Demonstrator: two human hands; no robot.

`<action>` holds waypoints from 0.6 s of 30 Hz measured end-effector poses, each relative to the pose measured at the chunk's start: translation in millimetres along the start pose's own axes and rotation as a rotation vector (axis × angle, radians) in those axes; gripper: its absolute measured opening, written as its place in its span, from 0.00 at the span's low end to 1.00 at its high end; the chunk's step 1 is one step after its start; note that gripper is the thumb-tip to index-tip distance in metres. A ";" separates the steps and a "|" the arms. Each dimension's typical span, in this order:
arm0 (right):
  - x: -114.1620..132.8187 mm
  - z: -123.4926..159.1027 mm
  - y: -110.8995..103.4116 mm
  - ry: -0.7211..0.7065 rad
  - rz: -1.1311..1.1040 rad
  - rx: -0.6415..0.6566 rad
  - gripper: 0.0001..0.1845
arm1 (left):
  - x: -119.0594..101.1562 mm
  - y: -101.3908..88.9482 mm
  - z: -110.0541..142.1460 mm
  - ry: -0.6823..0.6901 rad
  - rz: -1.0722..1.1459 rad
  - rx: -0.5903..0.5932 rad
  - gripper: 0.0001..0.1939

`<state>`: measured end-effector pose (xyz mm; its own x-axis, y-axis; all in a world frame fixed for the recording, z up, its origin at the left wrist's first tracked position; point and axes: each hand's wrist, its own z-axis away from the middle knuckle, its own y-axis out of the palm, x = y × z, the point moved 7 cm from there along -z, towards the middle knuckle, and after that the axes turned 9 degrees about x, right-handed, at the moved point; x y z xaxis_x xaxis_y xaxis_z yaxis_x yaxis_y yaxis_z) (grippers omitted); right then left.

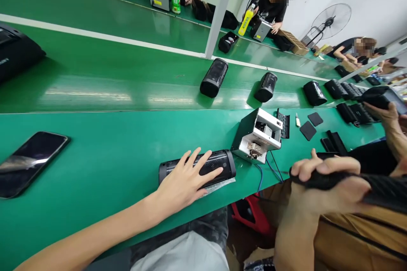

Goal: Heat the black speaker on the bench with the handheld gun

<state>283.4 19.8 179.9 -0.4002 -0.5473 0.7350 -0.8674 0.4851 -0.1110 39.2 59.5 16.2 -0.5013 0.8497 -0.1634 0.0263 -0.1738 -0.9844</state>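
Two hands work at a green bench (95, 156). Left hand (187, 178) lies flat, fingers spread and unclenched, atop a black speaker (219, 163) near the front edge; its long axis runs left to right, extending rightward past the fingertips. Right hand (324, 186), off the bench, grips a black sleeve (381, 190). A metal fixture (257, 135) stands just beyond, a phone (28, 163) far left; more speakers lie on the conveyor (111, 76).

green bench (95, 152) | phone (28, 163) | speaker (219, 165) | metal box (259, 137)
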 end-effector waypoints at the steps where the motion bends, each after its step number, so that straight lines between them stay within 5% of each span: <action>1: -1.4 -9.5 -5.1 -0.043 0.040 -0.037 0.27 | -0.4 1.7 0.4 -0.003 -0.012 0.006 0.46; 8: -53.7 -24.9 7.6 -0.024 0.092 -0.133 0.13 | -0.3 0.0 -1.8 0.002 -0.006 0.038 0.46; 11: -61.6 -18.1 10.8 0.045 0.045 -0.119 0.21 | 0.5 -2.8 -2.8 -0.006 0.017 0.025 0.47; 14: -49.7 -3.7 8.7 0.152 0.014 -0.084 0.10 | -0.5 -4.2 -1.9 -0.004 0.027 0.000 0.46; 18: -3.9 26.4 15.7 0.194 -0.126 0.044 0.24 | -2.2 -4.2 -0.4 0.005 0.020 -0.020 0.38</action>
<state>263.5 11.6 157.6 -0.2271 -0.4582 0.8593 -0.9208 0.3885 -0.0362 40.6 58.6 20.7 -0.4959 0.8489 -0.1830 0.0534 -0.1805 -0.9821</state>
